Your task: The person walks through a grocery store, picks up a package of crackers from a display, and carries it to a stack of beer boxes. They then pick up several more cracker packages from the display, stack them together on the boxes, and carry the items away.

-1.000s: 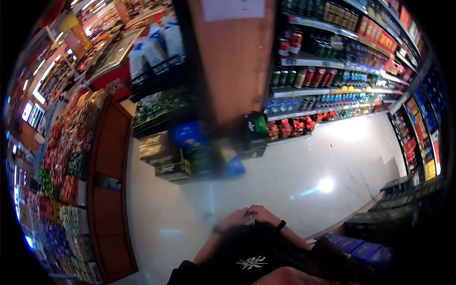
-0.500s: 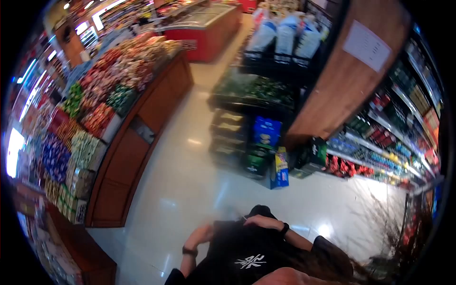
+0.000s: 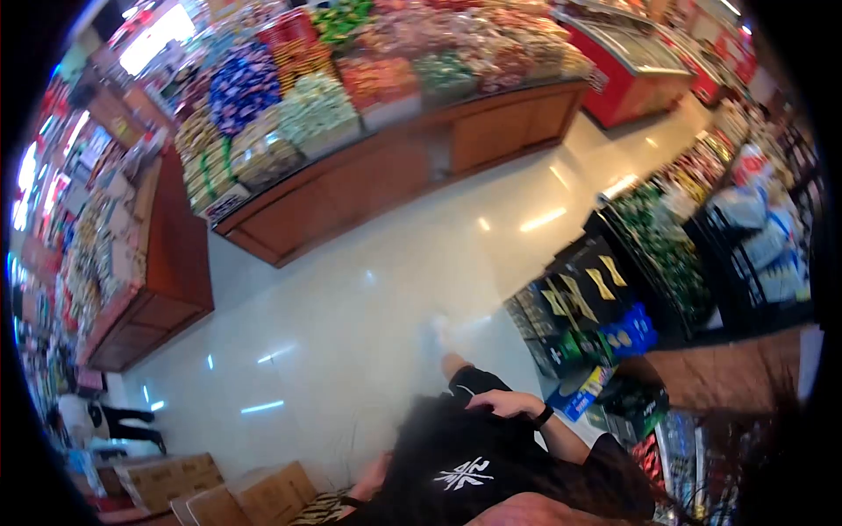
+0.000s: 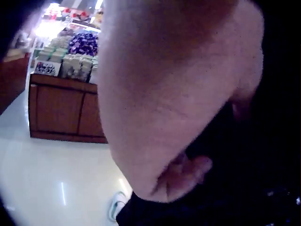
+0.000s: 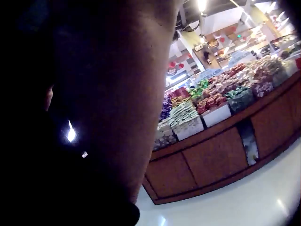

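In the head view the right hand [image 3: 509, 403] lies at the front of the black shirt [image 3: 438, 465], its fingers bent loosely and no object visible in them. The left hand [image 3: 375, 478] hangs low beside the shirt, blurred and partly hidden at its edge. The left wrist view shows the left hand [image 4: 160, 103] very close, with some fingertips loosely bent against dark clothing and nothing seen in them. A dark, close view of the right hand [image 5: 127, 94] fills much of the right wrist view; its fingers are not clear there.
A long wooden counter [image 3: 351, 210] heaped with wrapped goods crosses ahead. Boxes [image 3: 561, 307] and a black produce rack [image 3: 649, 280] stand right. Cartons [image 3: 167, 480] lie lower left, near a person [image 3: 88, 421]. Pale floor [image 3: 351, 307] runs between, and red freezers [image 3: 627, 88] stand beyond.
The head view has swung left, so the counter now spans the front and the shelves have moved right. The hands, together at first, have parted, with the left one lower beside the body.
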Demonstrator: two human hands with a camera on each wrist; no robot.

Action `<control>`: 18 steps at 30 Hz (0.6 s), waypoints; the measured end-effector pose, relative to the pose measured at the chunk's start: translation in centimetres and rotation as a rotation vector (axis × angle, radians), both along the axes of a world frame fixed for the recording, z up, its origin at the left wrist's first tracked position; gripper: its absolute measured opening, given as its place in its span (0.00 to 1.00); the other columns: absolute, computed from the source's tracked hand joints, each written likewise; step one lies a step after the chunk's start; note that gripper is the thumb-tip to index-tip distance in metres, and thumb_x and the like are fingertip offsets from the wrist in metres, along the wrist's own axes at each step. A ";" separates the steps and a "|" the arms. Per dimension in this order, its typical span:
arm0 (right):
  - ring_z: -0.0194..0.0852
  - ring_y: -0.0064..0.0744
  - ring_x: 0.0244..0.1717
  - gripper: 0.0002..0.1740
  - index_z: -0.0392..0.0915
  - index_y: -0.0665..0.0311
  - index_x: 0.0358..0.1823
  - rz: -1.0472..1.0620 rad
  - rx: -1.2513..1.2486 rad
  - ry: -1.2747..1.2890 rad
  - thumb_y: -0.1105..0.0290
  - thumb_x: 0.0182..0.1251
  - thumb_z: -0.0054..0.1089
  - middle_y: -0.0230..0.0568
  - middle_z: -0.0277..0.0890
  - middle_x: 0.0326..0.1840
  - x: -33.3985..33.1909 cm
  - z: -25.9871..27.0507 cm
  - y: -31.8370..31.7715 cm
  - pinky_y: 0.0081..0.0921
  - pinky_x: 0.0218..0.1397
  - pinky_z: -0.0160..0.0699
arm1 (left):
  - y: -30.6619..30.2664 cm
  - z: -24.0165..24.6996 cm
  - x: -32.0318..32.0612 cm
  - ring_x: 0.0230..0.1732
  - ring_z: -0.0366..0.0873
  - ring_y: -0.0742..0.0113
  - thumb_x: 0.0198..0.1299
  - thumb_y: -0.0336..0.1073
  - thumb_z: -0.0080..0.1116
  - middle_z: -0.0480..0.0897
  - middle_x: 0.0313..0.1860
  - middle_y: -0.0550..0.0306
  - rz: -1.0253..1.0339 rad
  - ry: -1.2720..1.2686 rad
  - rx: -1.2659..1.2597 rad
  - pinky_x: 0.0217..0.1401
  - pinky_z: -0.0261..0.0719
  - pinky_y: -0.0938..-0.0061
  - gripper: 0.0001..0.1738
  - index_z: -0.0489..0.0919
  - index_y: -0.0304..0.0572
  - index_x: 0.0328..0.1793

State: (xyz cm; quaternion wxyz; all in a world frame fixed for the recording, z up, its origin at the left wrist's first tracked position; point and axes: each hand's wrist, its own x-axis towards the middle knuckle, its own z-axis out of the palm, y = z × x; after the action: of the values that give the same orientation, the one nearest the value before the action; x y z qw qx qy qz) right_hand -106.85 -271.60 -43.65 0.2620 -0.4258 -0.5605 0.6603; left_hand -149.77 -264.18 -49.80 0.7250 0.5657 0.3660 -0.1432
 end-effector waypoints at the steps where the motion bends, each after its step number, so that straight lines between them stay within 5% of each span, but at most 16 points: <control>1: 0.72 0.32 0.59 0.27 0.70 0.71 0.63 0.023 -0.085 0.025 0.72 0.61 0.60 0.46 0.75 0.59 0.5 0.5 2.0 0.33 0.63 0.71 | 0.2 -0.1 0.7 0.55 0.79 0.42 0.56 0.39 0.62 0.81 0.53 0.36 0.047 0.012 0.027 0.58 0.76 0.58 0.30 0.71 0.30 0.64; 5: 0.71 0.32 0.60 0.29 0.71 0.70 0.63 0.151 -0.067 0.141 0.66 0.62 0.64 0.46 0.73 0.62 2.8 -3.4 10.4 0.31 0.64 0.70 | 3.3 0.3 3.4 0.55 0.79 0.42 0.56 0.38 0.62 0.81 0.53 0.36 0.169 0.063 0.118 0.58 0.76 0.58 0.29 0.71 0.31 0.63; 8: 0.72 0.35 0.61 0.31 0.71 0.69 0.63 0.325 0.141 -0.059 0.62 0.61 0.65 0.47 0.71 0.64 3.2 -3.6 18.0 0.32 0.65 0.70 | 6.5 1.8 4.3 0.55 0.79 0.42 0.57 0.38 0.61 0.81 0.53 0.36 0.228 0.114 0.197 0.58 0.76 0.58 0.29 0.72 0.32 0.63; 11: 0.76 0.38 0.55 0.29 0.74 0.69 0.60 0.392 0.081 -0.052 0.61 0.60 0.65 0.47 0.78 0.56 2.5 -6.3 24.9 0.32 0.60 0.73 | 9.8 3.4 4.8 0.55 0.79 0.43 0.57 0.38 0.61 0.81 0.53 0.37 0.263 0.165 0.239 0.58 0.76 0.58 0.28 0.72 0.32 0.62; 13: 0.80 0.40 0.50 0.27 0.77 0.70 0.56 0.426 0.067 -0.093 0.58 0.60 0.65 0.48 0.82 0.48 2.4 -4.3 28.4 0.32 0.56 0.77 | 11.7 4.1 5.2 0.55 0.79 0.43 0.57 0.38 0.61 0.81 0.52 0.37 0.285 0.193 0.250 0.58 0.76 0.58 0.28 0.73 0.33 0.62; 18: 0.80 0.40 0.51 0.26 0.78 0.69 0.54 0.674 0.213 -0.188 0.57 0.60 0.65 0.47 0.82 0.50 0.9 -2.6 36.6 0.32 0.54 0.77 | 14.2 4.7 4.5 0.54 0.79 0.43 0.57 0.37 0.61 0.82 0.52 0.37 0.376 0.251 0.250 0.58 0.76 0.58 0.27 0.73 0.33 0.61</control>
State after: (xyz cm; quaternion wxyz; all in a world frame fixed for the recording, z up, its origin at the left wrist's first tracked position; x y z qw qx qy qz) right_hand -105.98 -235.01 -46.24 0.0200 -0.2463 -0.7566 0.6054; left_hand -145.30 -249.94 -45.15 0.6122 0.5509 0.5665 -0.0286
